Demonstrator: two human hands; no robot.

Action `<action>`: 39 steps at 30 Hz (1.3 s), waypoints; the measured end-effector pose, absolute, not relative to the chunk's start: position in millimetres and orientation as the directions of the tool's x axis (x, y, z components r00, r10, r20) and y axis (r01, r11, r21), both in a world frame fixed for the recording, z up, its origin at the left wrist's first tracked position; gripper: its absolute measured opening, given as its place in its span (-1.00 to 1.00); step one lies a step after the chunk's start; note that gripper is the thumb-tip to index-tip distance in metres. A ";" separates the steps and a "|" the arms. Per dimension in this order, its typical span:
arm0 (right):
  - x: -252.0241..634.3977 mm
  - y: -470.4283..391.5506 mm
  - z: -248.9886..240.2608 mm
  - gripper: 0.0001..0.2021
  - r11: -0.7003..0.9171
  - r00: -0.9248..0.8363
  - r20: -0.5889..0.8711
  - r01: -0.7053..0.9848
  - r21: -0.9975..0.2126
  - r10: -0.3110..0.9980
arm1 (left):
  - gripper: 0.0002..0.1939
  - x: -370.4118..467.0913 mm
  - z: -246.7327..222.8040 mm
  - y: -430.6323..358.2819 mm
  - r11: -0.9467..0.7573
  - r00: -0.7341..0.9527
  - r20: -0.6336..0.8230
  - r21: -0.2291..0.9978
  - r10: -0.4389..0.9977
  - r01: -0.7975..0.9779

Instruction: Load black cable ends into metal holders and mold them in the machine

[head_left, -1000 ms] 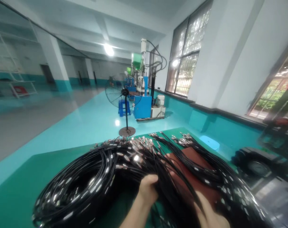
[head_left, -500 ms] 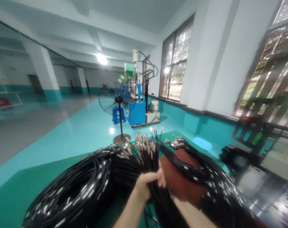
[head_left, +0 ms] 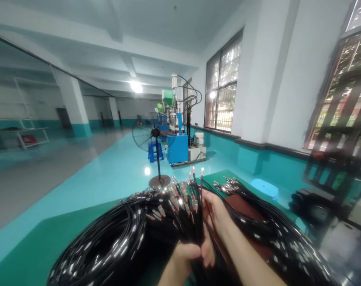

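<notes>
Wrapped round a thick bundle of black cables [head_left: 188, 226] is my left hand [head_left: 186, 256], low in the middle of the view. The metal connector ends of that bundle point up and away. My right hand [head_left: 213, 208] is at the bundle's right side, just below the tips, its fingers closed round one or more cables; its fingertips are partly hidden. To the left lies a big coil of black cables [head_left: 103, 238]. More black cables [head_left: 275, 222] with metal ends curve along the right, partly over a reddish-brown sheet [head_left: 247, 208].
The bundles rest on a green table [head_left: 49, 234]. Beyond it stand a black fan [head_left: 155, 133], a blue stool [head_left: 155, 152] and a blue machine [head_left: 178, 149]. A light-blue stool [head_left: 265, 188] is past the right edge, near a blurred dark machine [head_left: 313, 202].
My right hand has risen from low on the bundle to near the connector ends. My left hand still grips the bundle, now lower in view. The camera view has shifted.
</notes>
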State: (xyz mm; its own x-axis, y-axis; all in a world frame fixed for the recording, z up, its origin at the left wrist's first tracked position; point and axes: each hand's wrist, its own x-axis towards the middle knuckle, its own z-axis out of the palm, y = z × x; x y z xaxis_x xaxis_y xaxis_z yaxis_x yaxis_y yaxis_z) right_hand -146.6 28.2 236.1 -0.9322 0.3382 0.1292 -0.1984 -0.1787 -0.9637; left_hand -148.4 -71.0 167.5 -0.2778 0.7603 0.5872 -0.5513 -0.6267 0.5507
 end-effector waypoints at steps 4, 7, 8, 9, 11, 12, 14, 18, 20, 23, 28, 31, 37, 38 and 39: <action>-123.8 42.8 257.3 -0.59 -0.155 -0.909 0.177 -0.250 -0.956 0.377 | -0.73 -151.7 164.2 -71.3 -0.648 -0.333 0.568 0.549 0.753 -0.528; -82.7 43.6 248.9 -0.53 0.054 -0.869 0.185 -0.180 -0.982 0.459 | -0.72 -155.8 156.4 -72.8 -0.686 -0.468 0.502 0.558 0.727 -0.466; -69.5 39.7 242.3 -0.55 0.158 -0.856 0.215 -0.158 -0.975 0.469 | -0.70 -157.1 154.0 -73.3 -0.680 -0.507 0.460 0.570 0.729 -0.460; -58.2 34.0 234.4 -0.58 0.265 -0.847 0.259 -0.146 -0.953 0.464 | -0.67 -158.1 152.1 -73.7 -0.663 -0.528 0.416 0.584 0.740 -0.469; -43.3 19.4 217.3 -0.64 0.452 -0.841 0.338 -0.127 -0.883 0.423 | -0.62 -158.6 151.1 -75.1 -0.618 -0.517 0.363 0.602 0.775 -0.505; -39.8 12.3 209.0 -0.67 0.524 -0.841 0.359 -0.108 -0.845 0.405 | -0.62 -158.0 151.9 -76.1 -0.595 -0.489 0.358 0.611 0.796 -0.522; -37.8 2.2 196.0 -0.70 0.647 -0.858 0.348 -0.023 -0.762 0.379 | -0.68 -155.6 155.4 -78.7 -0.575 -0.441 0.379 0.633 0.814 -0.518; -34.8 4.8 202.1 -0.78 0.841 -0.915 0.260 0.136 -0.523 0.310 | -0.83 -149.7 163.2 -81.3 -0.572 -0.410 0.405 0.660 0.817 -0.487; -30.3 10.5 224.1 -0.87 0.869 -0.920 0.292 0.093 -0.486 0.261 | -0.84 -147.5 166.5 -79.3 -0.550 -0.408 0.380 0.676 0.830 -0.490; -29.8 9.3 265.7 -0.64 0.874 -0.835 0.529 -0.136 -0.466 0.152 | -0.86 -143.8 171.6 -74.6 -0.518 -0.479 0.286 0.714 0.830 -0.470; -59.5 -15.4 307.2 -0.84 0.975 -0.747 0.661 -0.083 -0.205 0.075 | -0.89 -138.4 176.6 -75.6 -0.460 -0.458 0.260 0.791 0.850 -0.404; -74.3 -16.1 313.8 -0.89 0.940 -0.730 0.680 -0.178 -0.292 0.073 | -0.84 -138.4 175.1 -78.8 -0.463 -0.446 0.271 0.788 0.853 -0.407; -85.1 27.6 315.4 -0.73 0.002 -0.822 0.274 -0.315 -0.949 0.500 | -0.71 -141.5 176.9 -78.9 -0.532 -0.363 0.417 0.781 0.834 -0.326; -88.8 31.4 315.8 -0.68 -0.077 -0.869 0.195 -0.256 -0.963 0.454 | -0.73 -141.2 178.6 -78.6 -0.521 -0.331 0.423 0.794 0.844 -0.314; -93.4 32.7 316.7 -0.65 -0.096 -0.905 0.137 -0.191 -0.977 0.403 | -0.76 -140.7 180.4 -78.4 -0.510 -0.304 0.425 0.805 0.852 -0.303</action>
